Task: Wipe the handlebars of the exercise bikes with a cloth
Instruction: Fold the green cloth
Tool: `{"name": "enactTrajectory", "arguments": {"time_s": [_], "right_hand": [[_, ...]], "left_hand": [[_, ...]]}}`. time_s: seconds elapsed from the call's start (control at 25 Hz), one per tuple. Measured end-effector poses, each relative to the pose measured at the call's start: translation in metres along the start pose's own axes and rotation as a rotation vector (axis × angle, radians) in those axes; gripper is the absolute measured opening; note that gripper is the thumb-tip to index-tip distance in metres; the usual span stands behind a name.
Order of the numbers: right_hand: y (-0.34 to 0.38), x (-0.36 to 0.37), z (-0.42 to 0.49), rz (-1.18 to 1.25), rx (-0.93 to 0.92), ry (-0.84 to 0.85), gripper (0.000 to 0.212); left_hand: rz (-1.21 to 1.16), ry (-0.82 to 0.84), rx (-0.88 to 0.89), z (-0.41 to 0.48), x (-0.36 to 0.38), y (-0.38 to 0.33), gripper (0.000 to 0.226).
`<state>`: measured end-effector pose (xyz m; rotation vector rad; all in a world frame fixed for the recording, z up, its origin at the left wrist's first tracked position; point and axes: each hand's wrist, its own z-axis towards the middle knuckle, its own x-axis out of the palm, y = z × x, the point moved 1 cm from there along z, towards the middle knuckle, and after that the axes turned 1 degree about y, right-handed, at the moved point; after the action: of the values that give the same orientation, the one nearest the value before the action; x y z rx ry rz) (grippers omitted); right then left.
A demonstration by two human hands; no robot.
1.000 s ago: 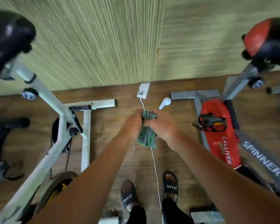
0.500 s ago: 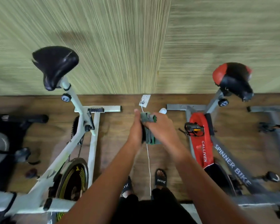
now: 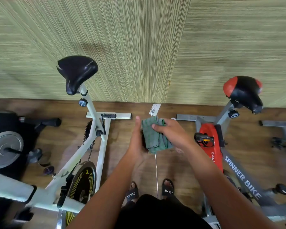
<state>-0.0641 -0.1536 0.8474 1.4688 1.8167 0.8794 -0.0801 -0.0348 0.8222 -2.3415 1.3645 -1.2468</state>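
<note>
A folded green cloth (image 3: 153,138) lies between my hands at chest height, over the floor between two bikes. My left hand (image 3: 137,141) supports it from the left with the palm flat and the fingers straight. My right hand (image 3: 170,132) pinches its upper edge from the right. A white exercise bike (image 3: 96,134) with a black saddle stands to my left. A red and grey spinner bike (image 3: 221,146) with a red and black saddle stands to my right. No handlebars show, only the white bike's padded front bar (image 3: 8,187) at the lower left.
A white cable (image 3: 156,172) runs from a floor socket (image 3: 154,109) between my feet. A black machine with a grey disc (image 3: 6,149) stands at far left, another bike frame (image 3: 282,128) at far right. A green textured wall closes the back.
My view has tilted up, so both saddles now show in full. The cloth, bunched between both fists before, is now spread flatter against my left palm.
</note>
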Motion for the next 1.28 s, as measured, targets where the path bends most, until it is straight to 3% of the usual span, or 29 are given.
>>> {"name": "enactTrajectory", "arguments": {"time_s": [0.4,0.64,0.8,0.88,0.96,1.04,1.2,1.28], "right_hand": [[0.021,0.025,0.008,0.219,0.081,0.044,0.034],[0.017,0.037,0.013,-0.138,-0.129,-0.256,0.031],[0.021,0.054,0.012,-0.156,-0.129,-0.292,0.032],[0.022,0.061,0.015,-0.175,-0.140,-0.333,0.029],[0.022,0.071,0.018,-0.037,-0.130,-0.346,0.024],[0.026,0.081,0.023,0.146,-0.077,-0.234,0.028],[0.041,0.113,0.039,0.562,0.078,0.274,0.065],[0.054,0.130,0.052,0.706,0.135,0.430,0.071]], "left_hand": [[-0.098,0.100,-0.018,0.001,-0.016,-0.024,0.067],[0.024,0.112,-0.023,0.001,-0.033,-0.038,0.058],[0.050,0.047,0.003,0.000,-0.048,-0.047,0.049],[0.078,0.006,0.006,-0.004,-0.056,-0.052,0.036],[0.129,0.001,0.017,-0.008,-0.064,-0.062,0.019],[0.137,-0.003,0.043,-0.010,-0.071,-0.073,0.014],[0.097,-0.075,0.139,-0.011,-0.076,-0.098,0.030],[0.043,-0.141,0.238,-0.007,-0.082,-0.114,0.026]]}}
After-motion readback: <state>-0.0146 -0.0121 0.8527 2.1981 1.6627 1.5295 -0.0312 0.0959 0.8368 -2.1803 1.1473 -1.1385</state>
